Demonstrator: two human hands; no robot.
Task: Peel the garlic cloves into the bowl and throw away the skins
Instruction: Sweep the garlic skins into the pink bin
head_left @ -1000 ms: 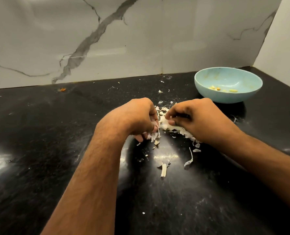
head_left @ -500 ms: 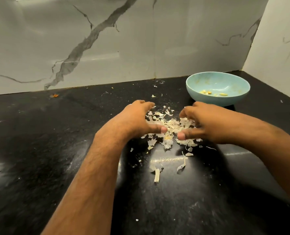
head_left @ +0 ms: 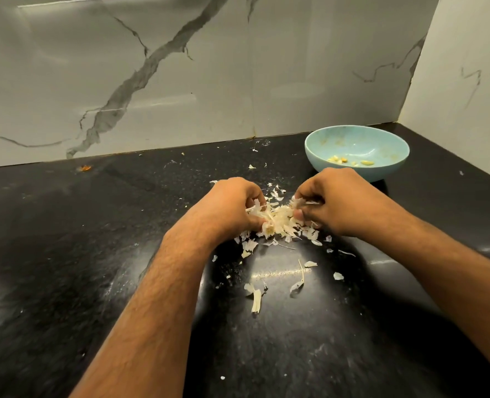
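now skins bunched between left hand, right hand.

The garlic skins form a loose heap of thin, pale, papery flakes on the black counter, near the scene centre. Stray flakes lie scattered around the heap, and a few longer strips lie nearer on the counter. The left hand and the right hand flank the heap, fingers curled into the skins from either side. The bowl, light blue and upright, stands far right of the heap. The peeled garlic cloves, small and yellowish, lie in its bottom.
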